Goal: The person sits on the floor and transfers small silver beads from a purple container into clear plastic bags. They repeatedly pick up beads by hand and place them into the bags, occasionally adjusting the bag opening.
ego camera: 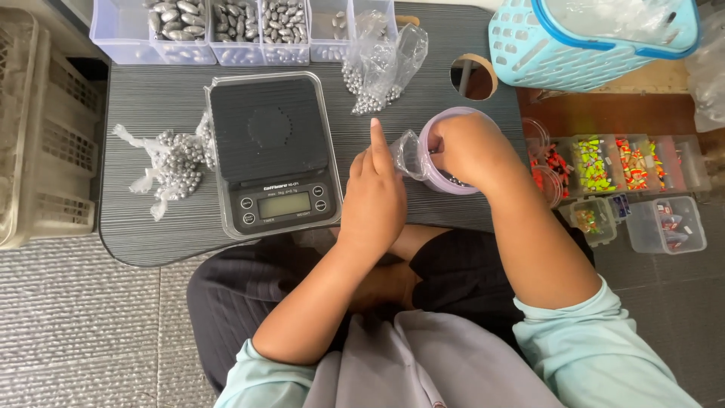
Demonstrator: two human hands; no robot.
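Right hand [468, 147] is reaching down into the lilac round container [430, 170], fingers curled inward and hidden below the rim; cannot tell whether they are closed on anything. A few small dark metal balls are showing at the container's lower inner edge. Container is sitting on the dark ribbed table [151, 98], near its front edge, right of the scale.

Left hand [375, 198] is pinching the small clear plastic bag [406, 155] against the container's left wall; index finger is sticking straight up, the other fingers folded. Bag mouth is lying just beside the rim, touching it.

Digital scale [272, 155], black with a clear surround, is lying just left of the left hand, platform bare. Left of the scale, tied clear bags of metal balls [175, 162] are resting on the table, touching the scale's edge. Behind the hands, a looser open bag of balls [377, 68] is lying near the table's far edge. Along that edge, clear divided trays of grey oval sinkers [226, 26].

Right of the table, on the floor, compartment boxes of bright-coloured tackle [619, 162]. Light blue basket [574, 41] at upper right.
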